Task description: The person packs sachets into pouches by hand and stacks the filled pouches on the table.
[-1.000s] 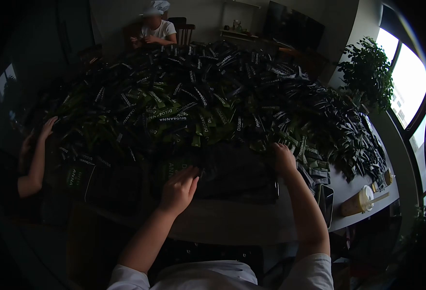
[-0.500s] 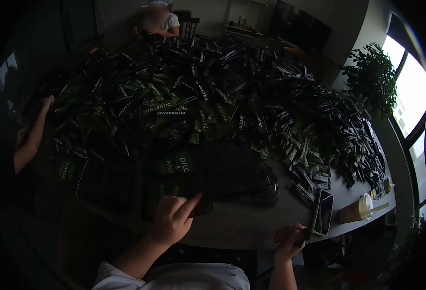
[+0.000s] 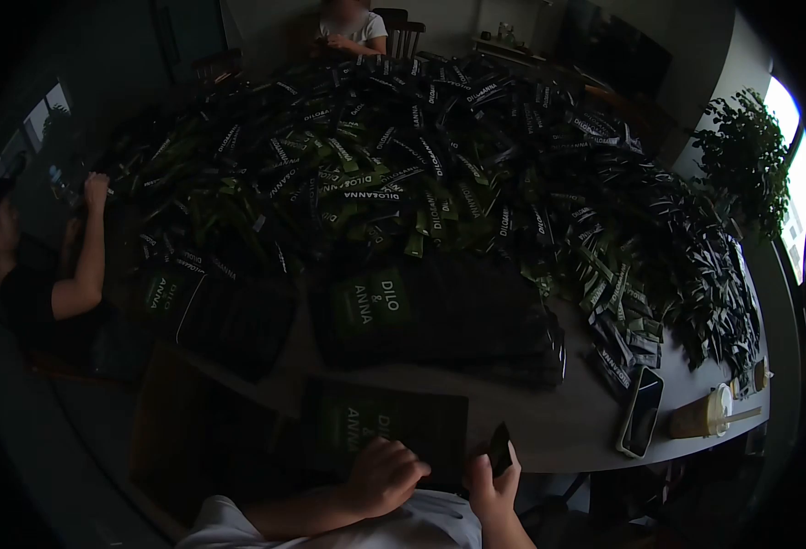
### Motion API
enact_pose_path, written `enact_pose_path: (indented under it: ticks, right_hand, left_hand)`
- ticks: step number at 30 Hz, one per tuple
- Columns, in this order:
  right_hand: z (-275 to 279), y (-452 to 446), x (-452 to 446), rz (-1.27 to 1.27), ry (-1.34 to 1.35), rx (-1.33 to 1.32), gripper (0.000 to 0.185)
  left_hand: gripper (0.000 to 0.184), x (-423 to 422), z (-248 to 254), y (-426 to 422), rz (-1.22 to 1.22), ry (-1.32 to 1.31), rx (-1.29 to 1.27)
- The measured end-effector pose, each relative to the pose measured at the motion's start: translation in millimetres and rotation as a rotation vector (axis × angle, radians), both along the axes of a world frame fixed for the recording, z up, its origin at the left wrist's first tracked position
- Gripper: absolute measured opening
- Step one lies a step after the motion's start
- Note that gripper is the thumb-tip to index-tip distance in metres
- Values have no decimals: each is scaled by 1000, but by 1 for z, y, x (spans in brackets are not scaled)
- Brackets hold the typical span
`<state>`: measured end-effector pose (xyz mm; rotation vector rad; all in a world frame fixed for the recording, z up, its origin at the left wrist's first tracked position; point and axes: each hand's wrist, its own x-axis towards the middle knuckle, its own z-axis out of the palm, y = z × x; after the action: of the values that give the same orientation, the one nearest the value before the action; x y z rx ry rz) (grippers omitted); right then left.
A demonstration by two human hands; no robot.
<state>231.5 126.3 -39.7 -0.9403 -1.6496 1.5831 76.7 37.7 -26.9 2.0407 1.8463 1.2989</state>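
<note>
Close to my body, a dark pouch with green lettering [image 3: 440, 414] lies at the table's near edge. My left hand [image 3: 386, 478] is closed at the lower part of this pouch, its fingers curled; what they grip is hidden. Just right of the pouch, my right hand [image 3: 494, 480] holds a small dark packet upright between thumb and fingers. Beyond them lies a stack of dark pouches [image 3: 449, 311], the top one reading DILO & ANNA. A wide heap of small dark and green packets [image 3: 376, 183] spreads behind the stack.
A phone [image 3: 641, 412] and a drink cup with a straw [image 3: 700, 414] stand at the right. More pouches [image 3: 238, 316] lie at the left. A co-worker [image 3: 74, 274] reaches into the heap at the left; another person [image 3: 357, 32] sits across the table.
One pouch now lies near my body, apart from the stack. Both hands have drawn back toward me, and my right hand has come from the heap with a small packet. The view has shifted.
</note>
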Motion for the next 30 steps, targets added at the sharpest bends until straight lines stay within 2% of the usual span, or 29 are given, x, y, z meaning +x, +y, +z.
enact_pose_path:
  ticks: [2,3,4,5,6,7,8,9,11,12,15,17,18,20,21,25,27,28,30]
  right_hand:
    - [22,3,-19,-7,-133,444,47]
    - [34,-6,-27,-74,-108,286,43]
    - [31,-7,-23,-71,-105,287,43]
    - [23,-9,-14,-45,-183,207,31]
    - [19,-10,-10,-20,-261,126,20]
    - [26,-11,-12,-52,-232,176,11]
    - [1,-12,2,41,-246,206,10]
    - [-1,-12,4,136,-261,236,9]
    - [-1,-18,1,140,-222,285,9]
    - [16,-18,-10,143,-181,338,9]
    - [37,-16,-16,121,-175,401,10]
    - [33,-16,-14,123,-281,405,30]
    - [33,-15,-16,125,-279,406,30]
    - [34,-14,-22,173,-42,383,29]
    - [31,-14,-23,242,25,359,15]
    - [27,-14,-22,315,74,310,12]
    - [31,-12,-19,396,54,275,15]
    - [30,-12,-17,397,54,272,15]
    - [25,-14,-11,363,-169,277,18]
  left_hand:
    - [21,11,-5,-1,-39,38,2]
    - [21,12,-14,-6,-35,39,2]
    - [30,10,-25,-11,-121,-7,-31]
    - [40,9,-31,-13,-209,-51,-64]
    - [40,7,-23,-12,-209,-48,-62]
    - [52,5,-6,-10,-103,82,-29]
    - [64,4,5,-9,3,206,-1]
    - [64,2,5,-5,3,200,-8]
    - [84,-3,1,5,-137,107,-142]
    - [88,-3,3,9,-140,101,-101]
    - [89,-5,7,4,-114,129,-164]
    - [93,-9,-2,2,-140,130,-81]
    - [98,-10,-5,1,-165,130,3]
    - [93,-9,-6,2,-147,103,36]
    - [89,-9,-6,2,-134,77,71]
    - [88,-11,-7,3,-168,-13,195]
    - [88,-14,-4,-7,-284,-110,-137]
    - [88,-16,2,-8,-288,-133,-179]
    - [87,-19,7,-9,-301,-182,-217]
